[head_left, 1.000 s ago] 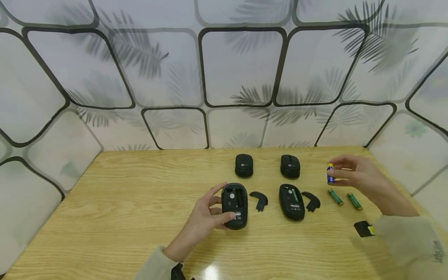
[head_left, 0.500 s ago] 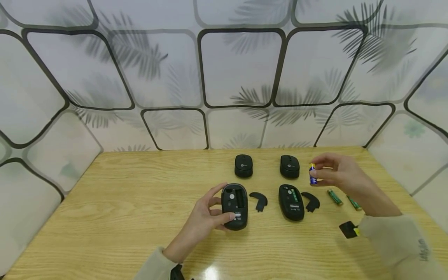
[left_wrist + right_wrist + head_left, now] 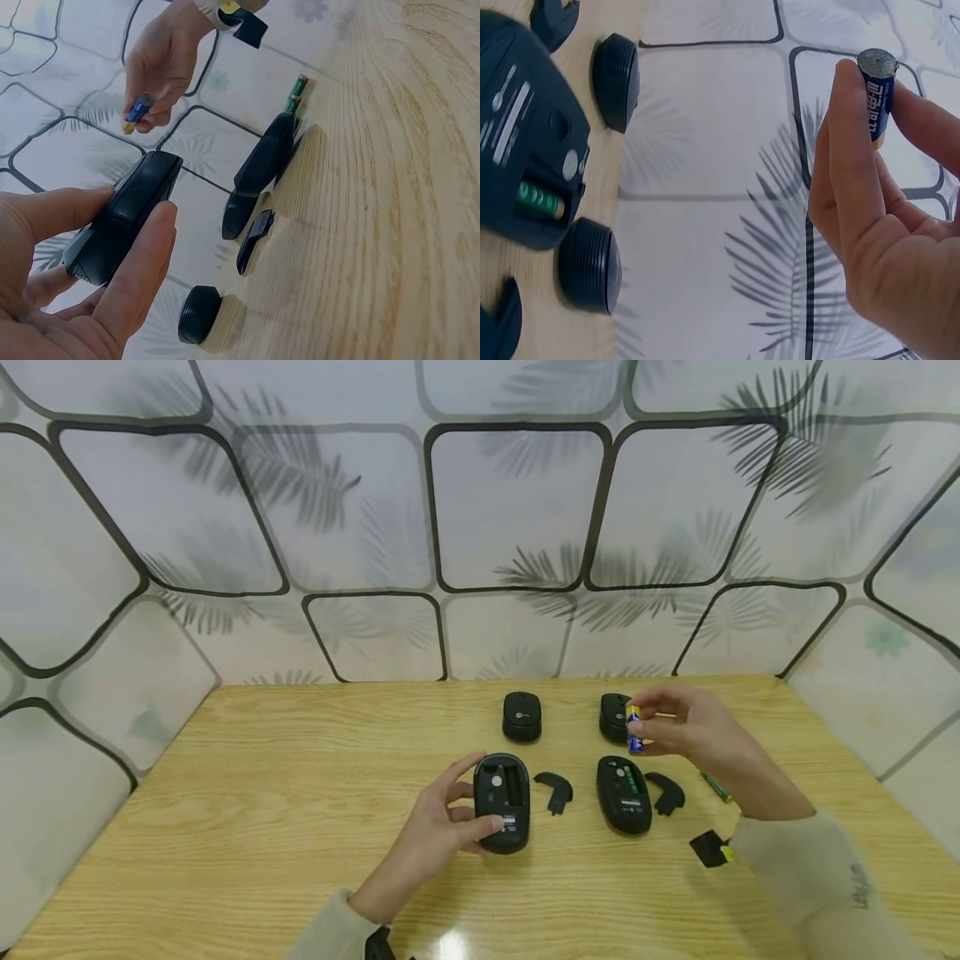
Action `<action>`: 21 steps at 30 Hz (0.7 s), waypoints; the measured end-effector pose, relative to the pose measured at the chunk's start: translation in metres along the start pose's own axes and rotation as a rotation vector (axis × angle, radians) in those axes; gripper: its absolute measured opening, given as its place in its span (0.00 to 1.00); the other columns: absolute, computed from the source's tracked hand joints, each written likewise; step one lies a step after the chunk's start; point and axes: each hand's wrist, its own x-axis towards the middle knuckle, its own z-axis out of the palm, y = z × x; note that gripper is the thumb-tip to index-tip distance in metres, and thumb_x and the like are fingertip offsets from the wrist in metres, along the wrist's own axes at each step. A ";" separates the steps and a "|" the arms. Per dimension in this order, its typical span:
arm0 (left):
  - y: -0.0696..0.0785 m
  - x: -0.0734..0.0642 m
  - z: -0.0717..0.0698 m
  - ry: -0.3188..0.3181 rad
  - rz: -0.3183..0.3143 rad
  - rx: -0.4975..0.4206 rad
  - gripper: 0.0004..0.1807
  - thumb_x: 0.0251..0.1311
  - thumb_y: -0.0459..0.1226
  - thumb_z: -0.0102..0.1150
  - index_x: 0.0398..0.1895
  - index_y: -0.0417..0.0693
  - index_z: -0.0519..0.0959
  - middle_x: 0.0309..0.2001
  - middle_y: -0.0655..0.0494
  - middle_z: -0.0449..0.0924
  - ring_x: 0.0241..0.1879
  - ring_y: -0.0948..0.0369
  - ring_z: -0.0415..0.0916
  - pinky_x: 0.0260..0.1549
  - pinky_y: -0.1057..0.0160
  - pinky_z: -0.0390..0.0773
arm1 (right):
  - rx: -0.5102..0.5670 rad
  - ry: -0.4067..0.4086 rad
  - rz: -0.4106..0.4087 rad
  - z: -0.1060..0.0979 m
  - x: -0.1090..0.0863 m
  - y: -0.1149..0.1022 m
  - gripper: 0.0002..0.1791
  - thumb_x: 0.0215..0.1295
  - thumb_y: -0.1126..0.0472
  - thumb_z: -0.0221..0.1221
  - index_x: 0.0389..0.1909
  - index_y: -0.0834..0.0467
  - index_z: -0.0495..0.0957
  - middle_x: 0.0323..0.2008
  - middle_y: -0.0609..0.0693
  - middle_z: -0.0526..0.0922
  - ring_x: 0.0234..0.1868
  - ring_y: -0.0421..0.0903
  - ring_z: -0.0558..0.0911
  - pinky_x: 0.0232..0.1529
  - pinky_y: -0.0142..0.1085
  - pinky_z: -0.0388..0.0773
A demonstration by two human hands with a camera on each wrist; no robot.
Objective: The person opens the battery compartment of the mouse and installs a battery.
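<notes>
My left hand (image 3: 438, 827) grips a black computer mouse (image 3: 501, 803), underside up with its battery slot bare, tilted above the table. Between thumb and fingers my right hand (image 3: 693, 731) pinches a blue and yellow battery (image 3: 634, 729). That hand hovers near the back right, overlapping an upright black mouse (image 3: 613, 717) in the head view. Below it a second overturned mouse (image 3: 624, 795) lies on the table, a green battery (image 3: 541, 199) in its compartment. One curved black battery cover (image 3: 555, 792) lies beside the held mouse, another cover (image 3: 665, 793) beside the overturned one.
Another upright black mouse (image 3: 522, 717) stands at the back middle of the wooden table (image 3: 285, 793). Loose green batteries (image 3: 298, 92) lie on the right, partly hidden behind the right hand in the head view. Patterned wall panels (image 3: 517, 510) enclose the back and sides.
The right hand has moved steadily left with the blue and yellow battery, from above the loose green batteries to in front of the back right mouse. The left hand and its mouse have stayed put.
</notes>
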 end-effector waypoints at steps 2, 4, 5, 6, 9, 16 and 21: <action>0.000 0.000 0.000 0.000 -0.001 -0.003 0.45 0.55 0.21 0.65 0.77 0.40 0.59 0.51 0.37 0.76 0.42 0.47 0.85 0.31 0.52 0.90 | 0.016 -0.001 0.002 0.005 0.002 -0.001 0.14 0.70 0.69 0.61 0.53 0.69 0.73 0.43 0.53 0.75 0.37 0.43 0.83 0.45 0.43 0.88; 0.000 0.000 0.000 0.002 -0.003 -0.008 0.45 0.55 0.21 0.65 0.77 0.40 0.58 0.51 0.37 0.76 0.41 0.47 0.85 0.31 0.52 0.90 | 0.025 -0.003 -0.003 0.010 0.004 -0.002 0.14 0.70 0.70 0.61 0.53 0.69 0.73 0.43 0.52 0.75 0.37 0.43 0.83 0.44 0.42 0.88; 0.000 0.000 0.000 0.003 -0.004 -0.009 0.45 0.55 0.21 0.65 0.77 0.40 0.58 0.50 0.37 0.76 0.41 0.48 0.85 0.31 0.53 0.90 | 0.028 -0.006 -0.003 0.012 0.004 -0.003 0.15 0.70 0.70 0.61 0.53 0.70 0.72 0.43 0.53 0.75 0.37 0.43 0.83 0.44 0.41 0.88; 0.000 0.000 0.000 0.003 -0.003 -0.009 0.45 0.55 0.21 0.65 0.77 0.40 0.58 0.50 0.37 0.76 0.41 0.47 0.85 0.31 0.52 0.90 | 0.031 -0.009 -0.004 0.014 0.005 -0.003 0.15 0.70 0.70 0.61 0.54 0.70 0.72 0.43 0.53 0.75 0.37 0.43 0.82 0.44 0.40 0.88; 0.000 0.000 0.000 0.003 0.004 -0.004 0.45 0.55 0.21 0.65 0.77 0.39 0.58 0.50 0.37 0.76 0.41 0.47 0.85 0.31 0.51 0.90 | 0.030 -0.010 -0.001 0.020 0.006 -0.005 0.17 0.70 0.69 0.61 0.55 0.72 0.70 0.43 0.53 0.75 0.38 0.43 0.82 0.44 0.40 0.88; 0.000 0.000 0.000 0.004 0.003 0.006 0.45 0.56 0.21 0.65 0.77 0.39 0.59 0.50 0.37 0.76 0.41 0.45 0.85 0.31 0.51 0.90 | 0.091 -0.042 -0.010 0.032 0.009 -0.008 0.17 0.70 0.69 0.61 0.55 0.69 0.71 0.41 0.51 0.79 0.38 0.44 0.83 0.45 0.43 0.88; 0.000 0.000 0.000 0.003 0.004 0.011 0.45 0.56 0.21 0.65 0.77 0.40 0.59 0.50 0.37 0.77 0.41 0.43 0.85 0.30 0.51 0.90 | 0.117 -0.061 0.002 0.044 0.012 -0.011 0.17 0.69 0.68 0.62 0.55 0.69 0.71 0.39 0.50 0.81 0.38 0.45 0.83 0.45 0.43 0.88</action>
